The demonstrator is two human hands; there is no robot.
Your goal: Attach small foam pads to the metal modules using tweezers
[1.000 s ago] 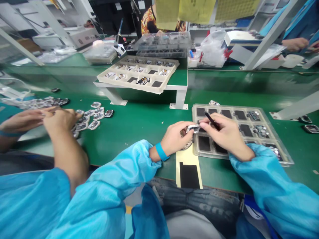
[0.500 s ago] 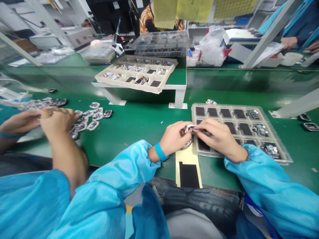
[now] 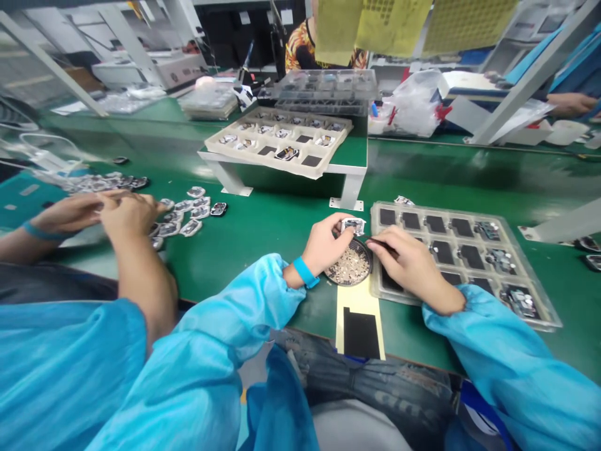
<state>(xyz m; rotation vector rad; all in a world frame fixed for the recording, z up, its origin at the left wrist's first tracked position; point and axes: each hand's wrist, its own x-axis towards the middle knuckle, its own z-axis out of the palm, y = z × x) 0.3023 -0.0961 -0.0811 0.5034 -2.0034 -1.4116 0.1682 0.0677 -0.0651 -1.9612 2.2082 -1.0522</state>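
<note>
A small metal-framed part (image 3: pixel 353 225) sits pinched in the fingertips of the left hand (image 3: pixel 325 243), held just above the far rim of a round dish (image 3: pixel 350 268) full of tiny pale pieces. The left hand is curled closed around the part, with a blue band (image 3: pixel 305 272) at its wrist. The right hand (image 3: pixel 407 266) rests just beside the dish on the near left corner of a clear tray (image 3: pixel 539 300), its fingers closed on a thin dark tool (image 3: pixel 381 245) whose tip points toward the part. The tray has rows of dark pockets, and a few on its right side carry parts. Near the worktop edge, below the dish, lies a yellow card with a black rectangle (image 3: pixel 359 326).

On the green worktop (image 3: pixel 263 232) to the left, a co-worker's hands (image 3: pixel 101 210) are together over a scatter of similar small parts (image 3: pixel 188 213). Farther back, a beige tray (image 3: pixel 282 138) with parts in several pockets stands on a low white stand (image 3: pixel 350 185).
</note>
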